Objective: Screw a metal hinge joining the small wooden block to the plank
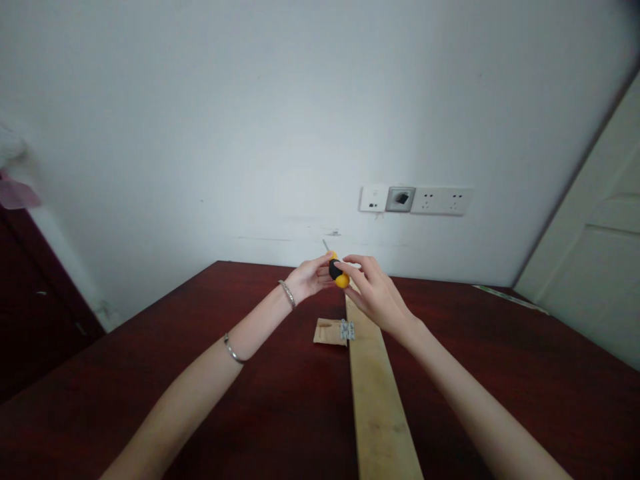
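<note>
A short screwdriver (336, 269) with a yellow and black handle is held up above the far end of a long pale wooden plank (375, 393). My left hand (309, 278) pinches the handle from the left, its fingers closed on it. My right hand (373, 291) touches the handle's butt with its fingertips from the right. The thin metal shaft points up and away toward the wall. Below the hands, a small metal hinge (347, 329) joins the plank's left edge to a small wooden piece (329, 331).
Everything rests on a dark red wooden table (200, 373) pushed against a white wall. White wall sockets (440, 200) and a grey outlet sit above the table's far edge. A pale door (595, 267) stands at the right.
</note>
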Available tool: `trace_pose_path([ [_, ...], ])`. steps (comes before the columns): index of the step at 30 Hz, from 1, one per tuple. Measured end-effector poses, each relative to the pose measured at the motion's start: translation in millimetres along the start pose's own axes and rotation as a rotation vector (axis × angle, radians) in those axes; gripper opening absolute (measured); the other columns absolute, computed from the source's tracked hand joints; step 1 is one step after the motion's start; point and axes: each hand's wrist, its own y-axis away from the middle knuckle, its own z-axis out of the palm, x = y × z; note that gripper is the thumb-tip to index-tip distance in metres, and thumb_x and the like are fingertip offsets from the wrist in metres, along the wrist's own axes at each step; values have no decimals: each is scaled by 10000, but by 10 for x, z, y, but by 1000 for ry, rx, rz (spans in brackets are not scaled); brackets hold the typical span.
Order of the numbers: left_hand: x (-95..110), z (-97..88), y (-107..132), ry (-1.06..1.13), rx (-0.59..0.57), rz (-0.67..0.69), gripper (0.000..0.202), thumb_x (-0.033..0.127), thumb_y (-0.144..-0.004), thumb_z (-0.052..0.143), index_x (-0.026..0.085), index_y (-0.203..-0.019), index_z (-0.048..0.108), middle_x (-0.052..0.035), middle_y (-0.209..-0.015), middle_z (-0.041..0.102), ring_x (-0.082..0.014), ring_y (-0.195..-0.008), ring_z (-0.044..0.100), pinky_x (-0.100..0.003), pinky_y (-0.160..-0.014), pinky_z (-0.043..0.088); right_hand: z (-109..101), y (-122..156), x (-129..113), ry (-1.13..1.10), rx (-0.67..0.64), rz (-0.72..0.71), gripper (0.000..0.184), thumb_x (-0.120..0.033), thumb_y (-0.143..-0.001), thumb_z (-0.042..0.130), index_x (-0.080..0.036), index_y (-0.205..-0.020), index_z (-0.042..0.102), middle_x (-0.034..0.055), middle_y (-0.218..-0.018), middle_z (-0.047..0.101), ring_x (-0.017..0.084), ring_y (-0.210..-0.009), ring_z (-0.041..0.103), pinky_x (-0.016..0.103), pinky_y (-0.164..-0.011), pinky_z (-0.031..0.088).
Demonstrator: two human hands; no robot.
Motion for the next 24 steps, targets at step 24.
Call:
trace_pose_path([
  [24, -134, -557, 147, -1571, -465, 51, 392, 389, -659, 738, 175, -986, 703, -69, -906, 698, -214, -827, 634, -258, -723, 469, -207, -231, 332, -510, 546, 585, 409, -429, -792, 646, -190, -1123, 633, 85, -1037, 663, 207, -930, 636, 353, -750, 591],
])
